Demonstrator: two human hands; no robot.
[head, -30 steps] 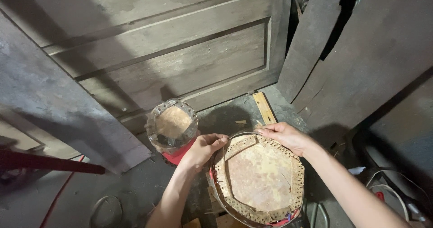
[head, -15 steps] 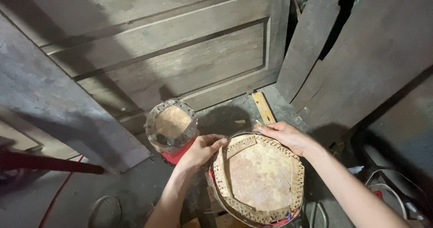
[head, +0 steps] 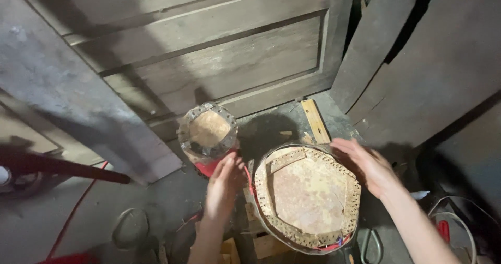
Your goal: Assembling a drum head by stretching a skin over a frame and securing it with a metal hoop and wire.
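A large drum with a tan hide head and a punched rim stands in front of me. My left hand is flat, fingers together, against the drum's left side. My right hand is spread at the drum's upper right edge, just off the rim. Neither hand holds anything. A smaller drum with a pale head and a red body stands behind and to the left, just beyond my left hand.
A weathered wooden door panel leans behind the drums, with dark boards at the right. A yellowish wood strip lies behind the large drum. A red cord and a metal ring lie at left.
Both hands have come off the large drum's rim and opened out: the left slid down its left side, the right lifted away at the upper right.
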